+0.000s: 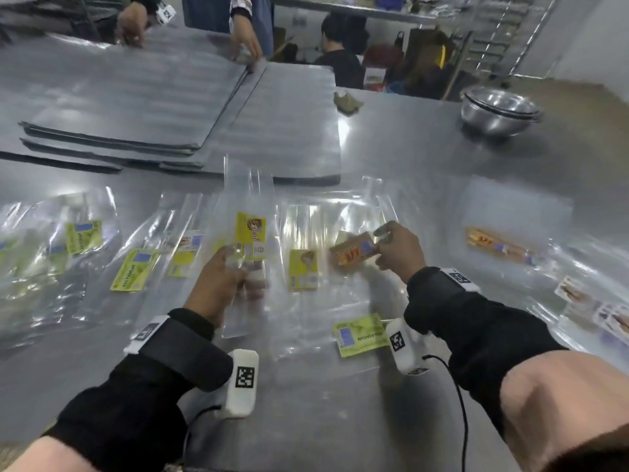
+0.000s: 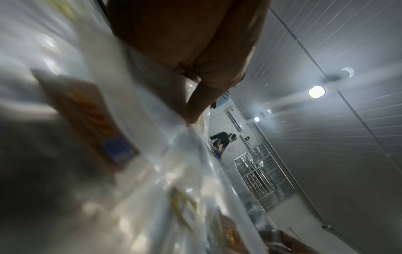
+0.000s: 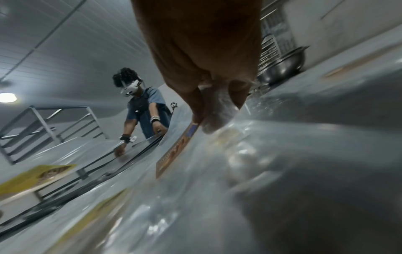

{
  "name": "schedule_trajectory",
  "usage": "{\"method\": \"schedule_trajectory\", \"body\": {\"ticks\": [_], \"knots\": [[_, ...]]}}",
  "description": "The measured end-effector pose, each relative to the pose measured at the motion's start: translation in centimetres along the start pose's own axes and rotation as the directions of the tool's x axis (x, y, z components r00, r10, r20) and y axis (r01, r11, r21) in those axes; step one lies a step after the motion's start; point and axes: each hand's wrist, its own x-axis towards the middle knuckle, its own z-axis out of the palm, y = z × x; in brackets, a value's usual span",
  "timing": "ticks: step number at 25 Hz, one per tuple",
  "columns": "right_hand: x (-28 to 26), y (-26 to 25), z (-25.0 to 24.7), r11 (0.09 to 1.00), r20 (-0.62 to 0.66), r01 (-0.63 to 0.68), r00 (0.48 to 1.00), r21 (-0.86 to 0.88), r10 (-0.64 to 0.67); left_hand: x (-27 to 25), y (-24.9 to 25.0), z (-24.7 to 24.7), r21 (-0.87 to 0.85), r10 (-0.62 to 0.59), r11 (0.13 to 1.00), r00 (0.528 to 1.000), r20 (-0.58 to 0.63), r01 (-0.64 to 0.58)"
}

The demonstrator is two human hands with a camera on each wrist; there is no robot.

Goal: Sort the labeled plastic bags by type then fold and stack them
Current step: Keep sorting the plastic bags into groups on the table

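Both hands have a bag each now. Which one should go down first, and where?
Probably the right hand: carry its orange-label bag right, onto the lone orange-label bag. Labels look alike; the left hand's yellow-label bag can follow.

Black sleeves (image 1: 483,332), white tagged wrist cameras (image 1: 240,386), black cables (image 1: 457,403).

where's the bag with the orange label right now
In the head view, the orange-label bag is right of centre on the steel table, pinched by the right hand, beside a yellow-label bag.
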Motion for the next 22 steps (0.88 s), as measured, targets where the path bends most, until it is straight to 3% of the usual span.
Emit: {"method": "schedule_trajectory", "body": {"ticks": [6,10,14,18,22], "knots": [[3.9,6.9,-10.1,0.993,-0.209,-0.085,0.973,0.082,0.101,2.5,0.0,10.4,0.088,-0.04,0.996,0.988,0.151,0.027],[7.0,11.6,-15.2,0.965,-0.376,-0.167,0.897,0.2,0.233,3.9,-0.4,15.0,0.132,-0.055,0.991,0.975,0.216,0.027],[9.3,15.2,-17.8,0.935,-0.46,-0.256,0.818,0.245,0.344,5.2,-0.6,17.2,0.148,-0.043,0.989,0.974,0.222,0.01],[9.9,15.8,-17.6,0.916,-0.455,-0.372,0.797,0.149,0.397,5.8,-0.9,16.8,0.167,-0.013,0.986,0.981,0.193,-0.02],[9.2,14.3,-16.4,0.902,-0.433,-0.398,0.852,-0.169,0.295,5.2,-0.8,14.9,0.174,-0.02,0.985,0.984,0.175,-0.011]]}}
